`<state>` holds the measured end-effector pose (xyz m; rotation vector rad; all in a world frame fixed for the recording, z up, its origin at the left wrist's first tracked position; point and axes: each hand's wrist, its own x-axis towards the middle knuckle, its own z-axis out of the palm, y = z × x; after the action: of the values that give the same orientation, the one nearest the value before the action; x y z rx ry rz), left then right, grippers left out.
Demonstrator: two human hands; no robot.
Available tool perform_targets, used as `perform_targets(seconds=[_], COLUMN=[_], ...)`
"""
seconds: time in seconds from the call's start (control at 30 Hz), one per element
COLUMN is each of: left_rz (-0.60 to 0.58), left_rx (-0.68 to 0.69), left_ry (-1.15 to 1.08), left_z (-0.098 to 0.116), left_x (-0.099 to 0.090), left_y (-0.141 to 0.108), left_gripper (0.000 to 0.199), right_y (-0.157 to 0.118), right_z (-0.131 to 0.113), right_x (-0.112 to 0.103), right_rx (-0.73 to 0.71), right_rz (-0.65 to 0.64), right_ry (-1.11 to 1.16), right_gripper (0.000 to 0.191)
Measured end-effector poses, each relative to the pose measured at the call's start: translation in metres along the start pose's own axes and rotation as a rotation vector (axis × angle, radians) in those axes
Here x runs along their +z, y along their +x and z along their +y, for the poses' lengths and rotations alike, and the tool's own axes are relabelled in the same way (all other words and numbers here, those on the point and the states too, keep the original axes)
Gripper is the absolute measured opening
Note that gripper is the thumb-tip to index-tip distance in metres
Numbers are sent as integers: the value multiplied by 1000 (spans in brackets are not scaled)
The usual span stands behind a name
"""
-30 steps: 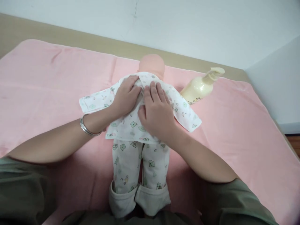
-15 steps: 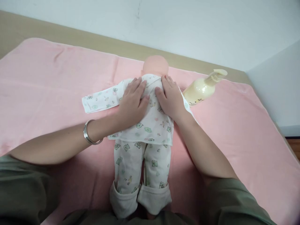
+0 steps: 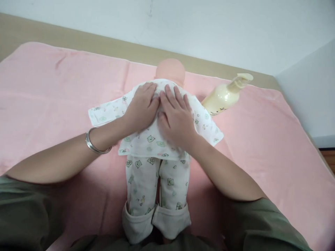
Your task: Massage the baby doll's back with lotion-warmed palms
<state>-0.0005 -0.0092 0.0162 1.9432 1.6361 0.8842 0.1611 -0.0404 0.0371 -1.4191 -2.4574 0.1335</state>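
Observation:
A baby doll [image 3: 170,69] lies face down, only the back of its bald head showing above the collar. It wears a white printed top [image 3: 141,143] and matching trousers [image 3: 171,181] with turned-up cuffs. My left hand [image 3: 143,106] rests flat on the upper left of the doll's back, fingers stretched toward the neck. Beside it, my right hand [image 3: 176,116] lies on the middle and right of the back with its fingers spread. The two thumbs nearly meet. Neither hand grips anything. The doll's face and hands are hidden.
A pale yellow pump bottle [image 3: 222,97] lies tilted by the doll's right sleeve. Under everything is a pink cloth [image 3: 60,90] on a tan surface [image 3: 104,43], with a white wall [image 3: 209,31] behind and at the right.
My right hand has slid left and slightly down from the doll's right shoulder to mid-back, uncovering the right sleeve. My left hand has shifted slightly left and up.

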Motion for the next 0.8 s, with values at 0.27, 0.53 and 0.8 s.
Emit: perform_targets(seconds=[0.27,0.53,0.8], left_rz=[-10,50,64], left_rx=[142,70,216], left_ry=[50,-118,48], left_z=[13,-22,8], left_x=[10,12,17], left_y=[-38,-5,-45], left_gripper=[64,60,63], right_y=[29,-5,34], right_z=[35,-6,49], right_x=[-3,-11,-2], right_rx=[213,-17,157], right_rz=[0,-31,-11], right_ry=[134,-2,145], right_gripper=[69,60,66])
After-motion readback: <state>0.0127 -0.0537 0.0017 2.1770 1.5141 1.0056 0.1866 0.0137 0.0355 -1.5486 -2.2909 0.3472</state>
